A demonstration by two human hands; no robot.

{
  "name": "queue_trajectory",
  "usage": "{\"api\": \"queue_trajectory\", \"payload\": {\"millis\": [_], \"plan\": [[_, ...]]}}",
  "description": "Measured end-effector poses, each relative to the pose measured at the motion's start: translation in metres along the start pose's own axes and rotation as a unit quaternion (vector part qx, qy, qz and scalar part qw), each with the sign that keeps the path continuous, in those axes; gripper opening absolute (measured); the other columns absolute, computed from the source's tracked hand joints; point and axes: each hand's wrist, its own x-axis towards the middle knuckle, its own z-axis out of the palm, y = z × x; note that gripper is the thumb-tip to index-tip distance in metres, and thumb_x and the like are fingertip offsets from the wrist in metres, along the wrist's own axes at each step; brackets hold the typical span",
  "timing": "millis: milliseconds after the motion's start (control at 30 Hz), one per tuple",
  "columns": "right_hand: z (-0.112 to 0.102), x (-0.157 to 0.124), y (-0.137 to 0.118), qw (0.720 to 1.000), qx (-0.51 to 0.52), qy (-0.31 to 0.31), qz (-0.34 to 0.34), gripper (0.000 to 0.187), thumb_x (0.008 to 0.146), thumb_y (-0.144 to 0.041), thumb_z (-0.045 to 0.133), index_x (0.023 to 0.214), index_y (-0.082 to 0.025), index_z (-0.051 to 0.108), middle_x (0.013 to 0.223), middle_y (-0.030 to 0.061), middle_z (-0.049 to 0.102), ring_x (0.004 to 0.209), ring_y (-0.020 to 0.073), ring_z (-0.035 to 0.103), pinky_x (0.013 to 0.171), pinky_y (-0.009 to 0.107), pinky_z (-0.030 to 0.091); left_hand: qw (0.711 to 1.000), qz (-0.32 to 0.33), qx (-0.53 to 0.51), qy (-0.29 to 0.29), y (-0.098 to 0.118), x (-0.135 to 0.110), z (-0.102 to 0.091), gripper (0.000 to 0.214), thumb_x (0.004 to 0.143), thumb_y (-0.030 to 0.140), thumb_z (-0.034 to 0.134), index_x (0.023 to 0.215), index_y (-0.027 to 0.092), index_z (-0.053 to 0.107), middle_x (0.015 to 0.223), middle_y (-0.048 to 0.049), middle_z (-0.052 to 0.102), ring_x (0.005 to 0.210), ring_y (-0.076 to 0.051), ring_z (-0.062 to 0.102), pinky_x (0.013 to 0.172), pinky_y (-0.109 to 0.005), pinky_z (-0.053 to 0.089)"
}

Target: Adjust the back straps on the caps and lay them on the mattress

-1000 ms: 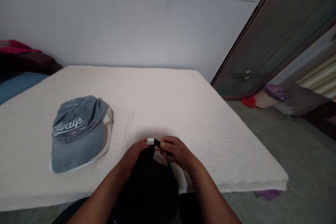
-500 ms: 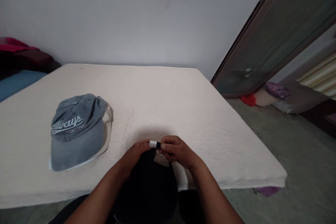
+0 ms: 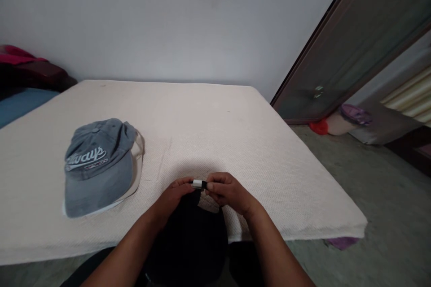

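A black cap [image 3: 191, 237] hangs at the near edge of the bed, its back opening facing away from me. At that opening a silvery-white buckle [image 3: 197, 184] sits on the cap's black strap. My left hand [image 3: 175, 195] is closed at the left of the buckle, pinching the strap end there. From the other side my right hand [image 3: 227, 193] pinches the black strap between thumb and fingers. To the left lies a grey-blue cap [image 3: 97, 166] with white lettering, stacked over a cream cap [image 3: 137, 168].
A cream textured cover [image 3: 208, 121] spreads over the bed up to the white wall [image 3: 161, 31]. A blue cloth [image 3: 23, 105] and dark red items lie at the far left. On the floor at right stands a bin with a purple liner [image 3: 356, 114].
My hands have barely shifted; the buckle has turned slightly and sits a little closer to my right fingers. The view has tilted very slightly. Both other caps stay put.
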Motion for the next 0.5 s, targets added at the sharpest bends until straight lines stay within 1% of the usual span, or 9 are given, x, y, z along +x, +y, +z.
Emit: {"api": "queue_trajectory", "payload": {"millis": [200,400,500], "plan": [[0.0022,0.0000,-0.0022,1.000,-0.020,-0.005,0.010,0.016,0.074,-0.030,0.061,0.068,-0.014,0.058,0.046,-0.0062,0.041,0.039,0.0042,0.029,0.037,0.018,0.018,0.999,0.009,-0.009,-0.029,0.0006,0.0001,-0.0017,0.013,0.069,0.025,0.067,0.076,0.014,0.066,0.060,-0.0004,0.063,0.050,-0.009,0.051,0.050,-0.019,0.035],[0.0019,0.0014,0.0002,1.000,0.020,0.011,-0.001,0.022,0.077,-0.034,0.061,0.067,-0.015,0.055,0.046,-0.0074,0.038,0.039,0.0040,0.026,0.038,0.019,0.016,0.999,0.013,-0.002,-0.030,0.0028,-0.0021,-0.0001,0.016,0.070,0.028,0.068,0.075,0.013,0.066,0.058,0.0005,0.060,0.049,-0.008,0.047,0.049,-0.019,0.032],[0.0015,0.0016,0.0014,0.999,0.033,-0.005,0.003,0.023,0.077,-0.035,0.063,0.068,-0.015,0.055,0.047,-0.0072,0.039,0.039,0.0040,0.027,0.037,0.019,0.015,0.999,0.007,-0.022,-0.036,0.0047,-0.0050,0.0026,0.015,0.070,0.028,0.068,0.072,0.013,0.065,0.056,0.0007,0.059,0.047,-0.008,0.046,0.047,-0.019,0.031]]}}
